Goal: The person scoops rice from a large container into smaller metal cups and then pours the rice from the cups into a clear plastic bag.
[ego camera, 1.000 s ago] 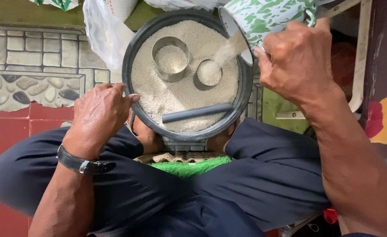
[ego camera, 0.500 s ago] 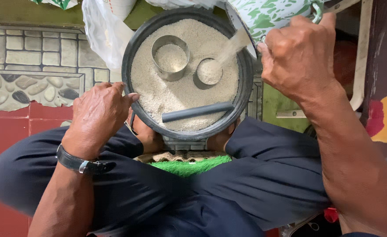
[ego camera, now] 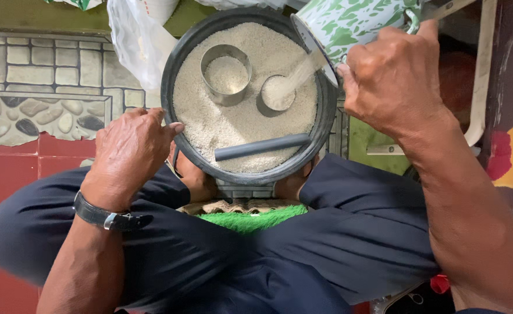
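Observation:
A round black bucket (ego camera: 169, 81) full of pale rice stands between my knees. My right hand (ego camera: 393, 81) grips the handle of a green-and-white enamel mug (ego camera: 349, 20), tilted over the bucket's right rim, and rice streams from it onto a small mound (ego camera: 278, 93). My left hand (ego camera: 129, 152) rests on the bucket's left rim with its fingers curled; a black wristwatch (ego camera: 108, 216) is on that wrist. A metal cup (ego camera: 226, 72) stands half sunk in the rice at the upper middle. A grey tube (ego camera: 262, 147) lies across the rice near the front.
My legs in dark trousers (ego camera: 221, 250) frame the bucket from below. A green mat (ego camera: 250, 218) shows between them. A clear plastic bag (ego camera: 137, 40) lies beyond the bucket at the upper left. Stone-pattern flooring (ego camera: 35, 93) and red tiles (ego camera: 12, 168) are on the left.
The mug in my right hand has tipped further and come more over the rim, and the stream of rice has kept falling. My left hand has stayed put.

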